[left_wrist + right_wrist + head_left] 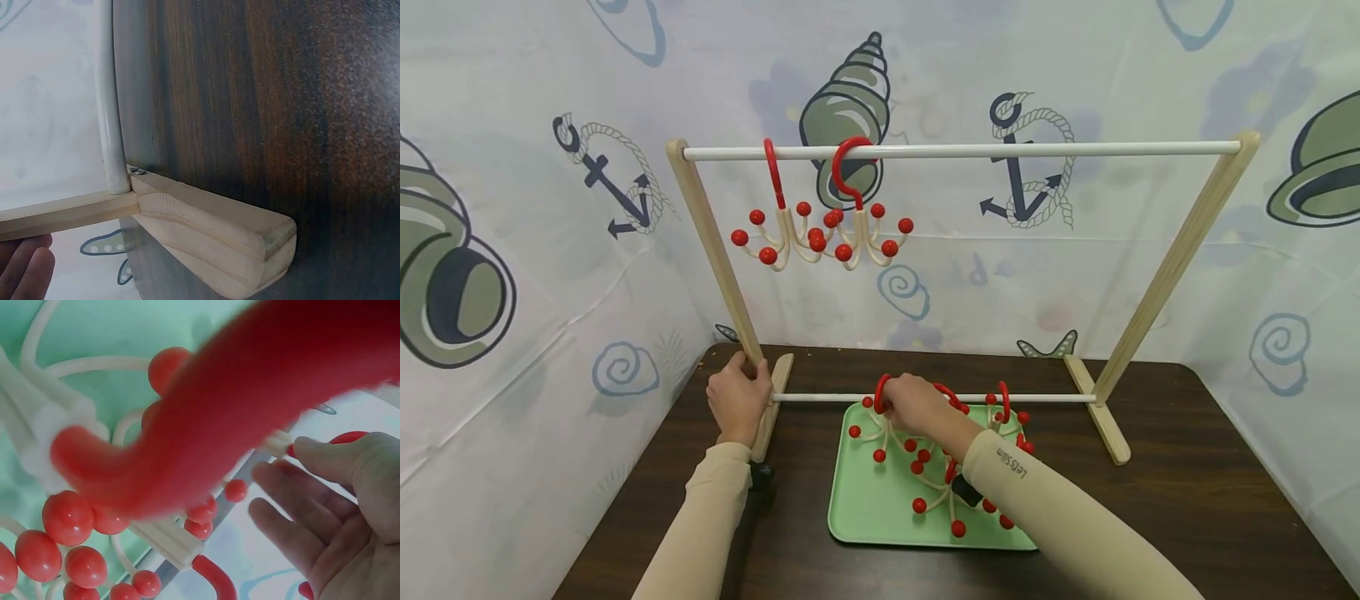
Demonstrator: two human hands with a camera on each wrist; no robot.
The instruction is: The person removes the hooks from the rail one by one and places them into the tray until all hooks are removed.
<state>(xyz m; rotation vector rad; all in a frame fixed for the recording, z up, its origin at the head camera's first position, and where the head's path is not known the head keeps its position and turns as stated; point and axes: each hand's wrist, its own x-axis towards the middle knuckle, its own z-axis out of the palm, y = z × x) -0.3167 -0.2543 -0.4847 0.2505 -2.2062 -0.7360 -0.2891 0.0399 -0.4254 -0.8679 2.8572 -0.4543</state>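
My left hand (739, 400) holds the left wooden post (718, 250) of a rack, low down near its foot; in the left wrist view, its fingers (31, 269) lie against the post's edge. Over the far left part of a green tray (868, 508), my right hand (921, 408) pinches the red hook (881, 393) of a cream multi-arm hanger with red ball tips. Seen from the right wrist, thumb and forefinger meet at that hook's base, and the other fingers (281, 525) extend loosely. Several similar hangers lie on the tray, partly hidden by the right arm.
Two such hangers, one left (784, 237) and one right (861, 237), hang near the left end of the rack's white top bar (1045, 150). A lower white bar (820, 397) runs behind the tray. The right wooden foot (1097, 412) stands on the dark table (1195, 500).
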